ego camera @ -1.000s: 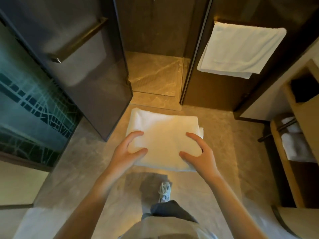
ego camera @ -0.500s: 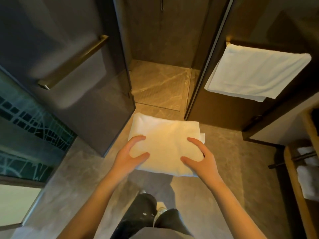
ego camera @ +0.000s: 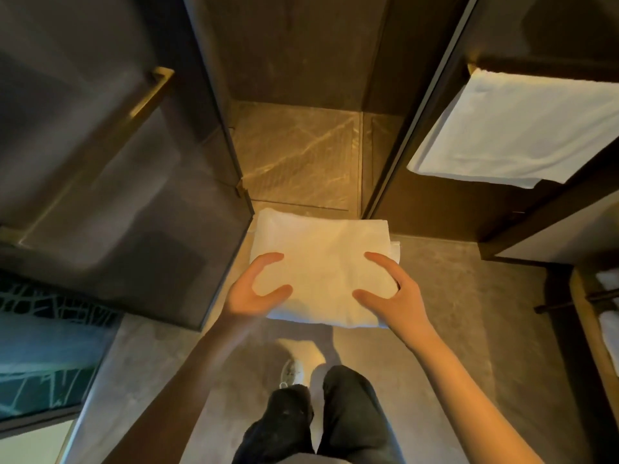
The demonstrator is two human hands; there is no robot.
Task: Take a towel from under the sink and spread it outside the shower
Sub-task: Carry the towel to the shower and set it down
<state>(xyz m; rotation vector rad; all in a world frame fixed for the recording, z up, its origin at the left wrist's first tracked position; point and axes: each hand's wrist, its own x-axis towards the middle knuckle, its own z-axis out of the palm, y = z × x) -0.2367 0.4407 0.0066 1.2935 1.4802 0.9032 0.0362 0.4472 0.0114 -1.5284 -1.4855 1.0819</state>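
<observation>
Left hand (ego camera: 250, 298) and right hand (ego camera: 397, 298) grip folded towel (ego camera: 321, 256).

No words, labels, brands or numbers can be read on the towel (ego camera: 321, 262), the shoe (ego camera: 293, 371) or elsewhere.

The folded towel (ego camera: 321, 262) sits between the two hands, just before the threshold of the shower floor (ego camera: 298, 155), which lies straight ahead beyond it; the left hand (ego camera: 248, 296) grips its near left corner and the right hand (ego camera: 398, 299) its near right corner, thumbs on top; the shower door (ego camera: 117, 195) stands to the left, with its handle (ego camera: 134, 108) on the face turned toward the person; right of the opening a hung towel (ego camera: 522, 132) drapes down the wall panel; at the far right edge a shelf (ego camera: 582, 313) holds more towels; below the hands, the person's legs (ego camera: 348, 416) and one shoe (ego camera: 293, 371) are on the bathroom floor (ego camera: 469, 313).
</observation>
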